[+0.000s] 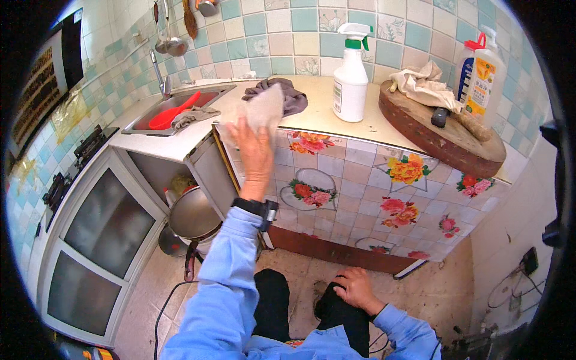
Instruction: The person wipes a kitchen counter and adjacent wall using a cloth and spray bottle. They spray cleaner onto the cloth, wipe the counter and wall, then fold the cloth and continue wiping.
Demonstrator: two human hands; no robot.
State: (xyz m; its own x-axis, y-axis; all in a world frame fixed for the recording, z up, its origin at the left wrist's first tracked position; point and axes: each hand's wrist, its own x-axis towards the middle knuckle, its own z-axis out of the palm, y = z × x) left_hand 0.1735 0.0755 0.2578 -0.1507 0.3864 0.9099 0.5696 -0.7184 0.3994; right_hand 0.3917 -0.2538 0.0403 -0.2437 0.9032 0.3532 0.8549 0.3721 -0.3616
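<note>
My left hand (254,155) reaches forward to the front edge of the counter, its fingers on a pale cloth (267,105). The cloth is blurred, and its lower part hangs around the fingers. Just behind it a crumpled dark grey cloth (294,99) lies on the countertop. My right hand (355,287) rests on my knee, holding nothing. To the right of the cloths stands a white spray bottle (352,85) with a green and white trigger head.
A sink (135,130) at the left holds a red ladle (173,114); a grey rag (193,117) lies over its edge. On the right, a round wooden chopping board (432,126) bears a beige cloth (423,85) and a dark-handled tool. Pots (193,216) stand below, beside an open cabinet.
</note>
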